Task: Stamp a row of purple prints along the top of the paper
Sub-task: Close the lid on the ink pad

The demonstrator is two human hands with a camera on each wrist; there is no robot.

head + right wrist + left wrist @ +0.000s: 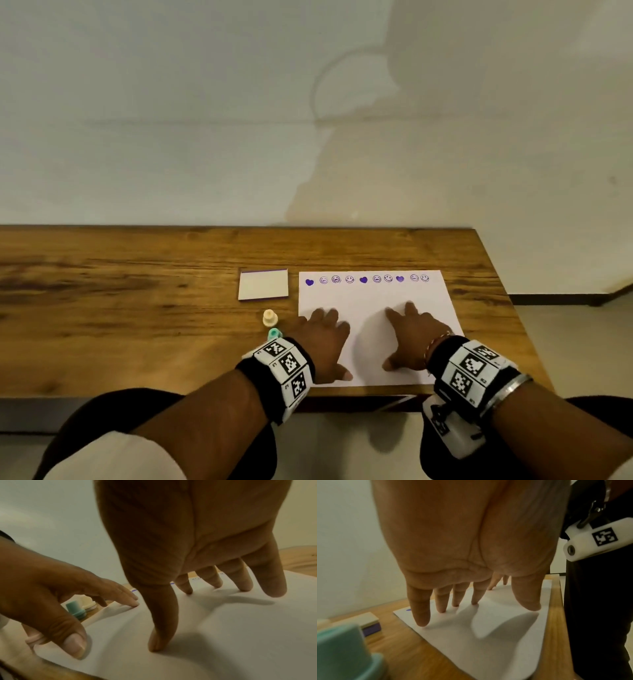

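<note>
My left hand [322,337] and right hand [412,334] both rest spread on the white paper [373,298], fingers apart and straight, tips touching the sheet, holding nothing. The paper lies near the table's [137,291] right end, its near edge just short of the table's front edge; the wide wood to the left is open room. Along the paper's far edge runs one row of ten purple prints [363,279]: three hearts, seven smiley faces. Just left of the sheet lies one closed ink pad [263,284]. Nearer me stand two stamps, one cream stamp [269,317] and one teal stamp [274,333], beside my left wrist.
</note>
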